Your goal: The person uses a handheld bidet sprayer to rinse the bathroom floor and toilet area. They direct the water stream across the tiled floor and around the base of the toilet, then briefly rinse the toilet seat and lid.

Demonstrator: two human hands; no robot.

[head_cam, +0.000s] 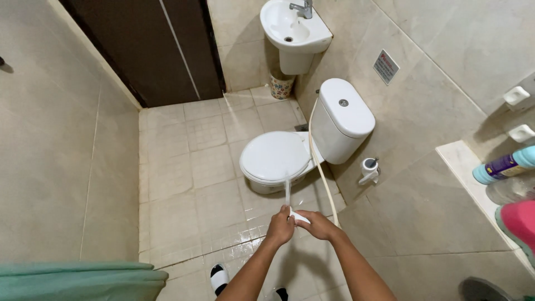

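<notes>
1. The left hand (280,226) is curled shut around the front of a white bidet sprayer (296,216), knuckles up, fingers wrapped tight.
2. The right hand (317,224) grips the sprayer's rear end from the 3 o'clock side, its fingers folded around it; both hands touch each other.
3. The sprayer sits at the lower centre of the view, its nozzle aimed toward 12 o'clock, where a thin jet of water (287,189) runs up to the toilet (276,156).
4. The toilet's lid is down; its cistern (343,117) lies at 2 o'clock from the bowl.
5. A pale hose (319,164) runs from the sprayer toward 12 o'clock alongside the cistern.
6. The wash basin (292,28) is at 12 o'clock, well apart from the hands.
</notes>
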